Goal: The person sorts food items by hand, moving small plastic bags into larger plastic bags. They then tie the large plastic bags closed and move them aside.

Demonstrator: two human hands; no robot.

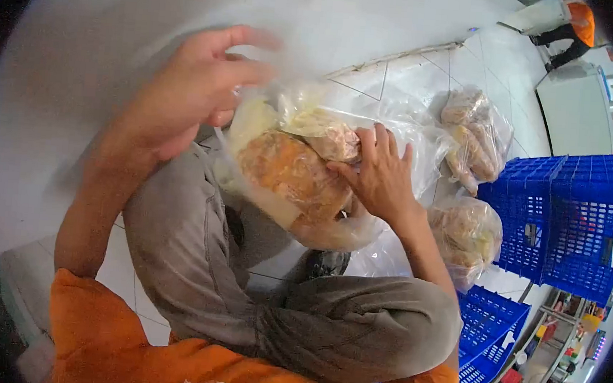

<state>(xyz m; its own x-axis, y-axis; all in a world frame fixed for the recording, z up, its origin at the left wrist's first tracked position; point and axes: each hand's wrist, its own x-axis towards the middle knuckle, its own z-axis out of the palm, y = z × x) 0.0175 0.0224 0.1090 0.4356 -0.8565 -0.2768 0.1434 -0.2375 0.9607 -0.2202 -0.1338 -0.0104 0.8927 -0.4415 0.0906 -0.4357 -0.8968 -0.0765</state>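
In front of my folded legs is a clear plastic bag (361, 232) holding pale, orange-yellow lumps that look like raw meat (287, 168). My right hand (387, 176) lies over the right side of these lumps with its fingers spread. Beside the bag's upper left edge, my left hand (204, 75) is raised. Its upper fingers are stretched out but smeared by motion, while the lower ones curl in. Whether they pinch the thin plastic cannot be made out.
Two more filled clear bags, an upper bag (476, 136) and a lower bag (465, 236), rest on the tiled floor to the right. Blue plastic crates (560, 219) stand beyond them. A white wall (102, 39) rises at left. Another person (578, 29) bends at the top right.
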